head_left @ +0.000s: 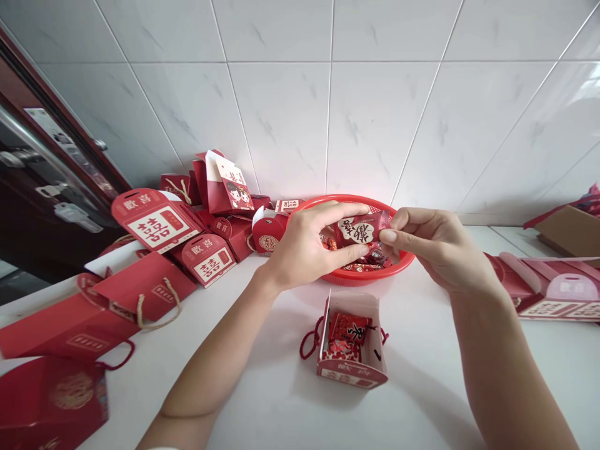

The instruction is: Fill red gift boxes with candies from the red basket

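Left hand [307,242], right hand [434,247] pinch small red rectangular plastic packet [360,229] | possible slip: plastic likely slick | toward surface's [267,387] rear edge

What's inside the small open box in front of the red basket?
The open box shows a red packet with dark lettering and, nearer its front wall, a red-and-white patterned packet. Anything beneath them is covered, so I can't tell how many pieces there are.

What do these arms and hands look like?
Ordinary human ones: the left hand and right hand are bare, with no gloves, rings or watch showing. Both forearms are uncovered; a pale sliver below the left one may be a sleeve.
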`<state>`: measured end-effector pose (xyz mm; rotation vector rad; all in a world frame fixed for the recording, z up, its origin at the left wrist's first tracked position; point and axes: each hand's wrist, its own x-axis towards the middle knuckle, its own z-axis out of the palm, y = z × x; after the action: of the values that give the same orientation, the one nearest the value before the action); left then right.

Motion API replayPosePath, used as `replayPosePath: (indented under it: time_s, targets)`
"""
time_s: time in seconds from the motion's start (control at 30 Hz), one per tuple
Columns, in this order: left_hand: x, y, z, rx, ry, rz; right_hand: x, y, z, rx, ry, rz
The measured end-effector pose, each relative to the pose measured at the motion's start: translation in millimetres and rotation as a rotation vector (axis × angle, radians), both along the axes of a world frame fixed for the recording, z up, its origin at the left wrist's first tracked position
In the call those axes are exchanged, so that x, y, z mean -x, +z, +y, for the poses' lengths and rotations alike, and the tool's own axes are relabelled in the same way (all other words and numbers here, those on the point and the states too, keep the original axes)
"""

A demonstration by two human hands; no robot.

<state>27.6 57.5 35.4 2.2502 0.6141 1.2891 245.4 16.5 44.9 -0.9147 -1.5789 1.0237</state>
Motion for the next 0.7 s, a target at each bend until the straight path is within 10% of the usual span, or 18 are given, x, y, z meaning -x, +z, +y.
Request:
replayPosePath:
  time_s: [0.37,0.57,0.7]
  targets:
    - [16.0,12.9,-1.3,0.145,-0.143,0.223,1.4,3.0,-9.9,-0.080,-0.086,-0.003]
    - [23.8,18.3,1.7,0.261,-0.192,0.887,3.9,12.8,-25.9,-0.128,0.194,-0.451]
    - [16.9,17.2,0.4,0.307,-0.365,0.992,12.3,9.1,-28.4,-0.169,0.341,-0.638]
